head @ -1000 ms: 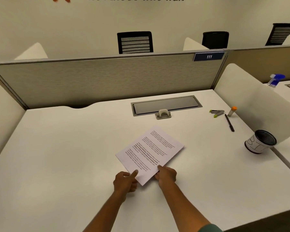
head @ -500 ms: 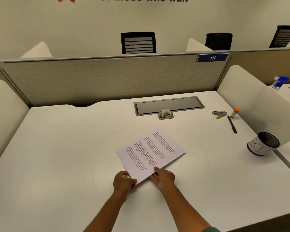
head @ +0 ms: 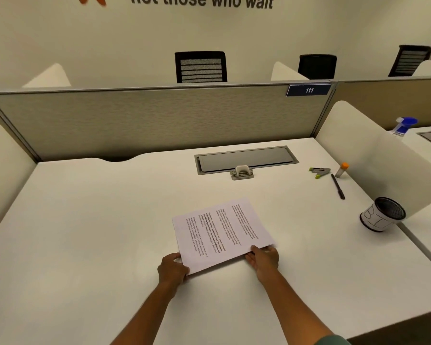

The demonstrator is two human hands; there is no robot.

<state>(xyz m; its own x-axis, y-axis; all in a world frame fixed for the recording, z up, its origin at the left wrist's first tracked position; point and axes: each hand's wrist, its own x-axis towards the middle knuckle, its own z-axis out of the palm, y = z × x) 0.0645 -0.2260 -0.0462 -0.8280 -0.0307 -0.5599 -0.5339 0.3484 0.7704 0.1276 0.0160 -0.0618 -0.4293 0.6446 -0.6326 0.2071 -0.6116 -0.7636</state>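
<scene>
Versus the earlier frame: the printed sheets (head: 222,235) are being swung round, so that a long edge, not a corner, is now lying toward the person, and the two grips are being spread apart along that edge.

The near-left corner is being held by the left hand (head: 172,268); its grip is being kept closed, with fingers curled round the corner and mostly hidden under the paper. The near-right corner is being pinched by the right hand (head: 264,260), thumb on top, fingers beneath.

The sheets are being kept between and just beyond the two grips, low over the white tabletop (head: 85,220); whether the near edge is being lifted clear cannot be told.

Well beyond the grips, a hole punch (head: 242,172) is being seen at the front of a grey cable hatch (head: 244,159). Far off to the right of the right grip and beyond it, a stapler (head: 320,171), a glue stick (head: 342,169) and a black pen (head: 338,186) are being noted close together. A mesh cup (head: 382,215) is standing nearer, well right of that grip.
</scene>
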